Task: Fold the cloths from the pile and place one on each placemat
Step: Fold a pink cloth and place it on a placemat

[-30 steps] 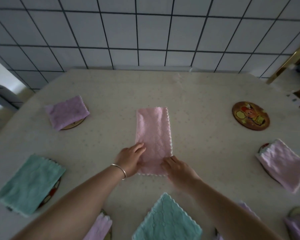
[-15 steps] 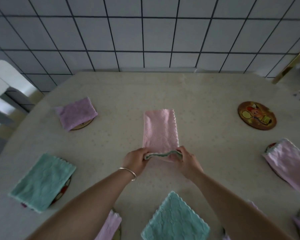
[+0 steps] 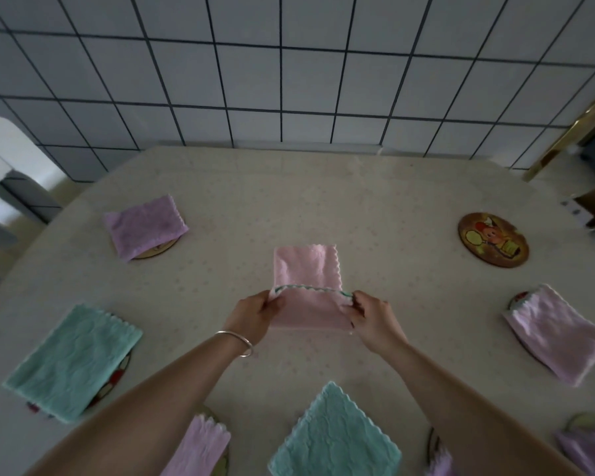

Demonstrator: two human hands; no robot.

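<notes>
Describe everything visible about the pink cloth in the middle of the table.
The pink cloth is soft, fluffy terry with a scalloped edge trimmed in green. Its far part lies flat on the table; the near edge is lifted and being folded over, pinched at its corners by the left hand and right hand.

Bare forearms, thin silver bangle (left wrist), no sleeves

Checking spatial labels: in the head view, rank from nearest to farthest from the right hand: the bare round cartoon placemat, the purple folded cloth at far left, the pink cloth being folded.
1. Pink cloth being folded, held by the right hand.
2. Bare round cartoon placemat, far right.
3. Purple folded cloth, far left.
</notes>
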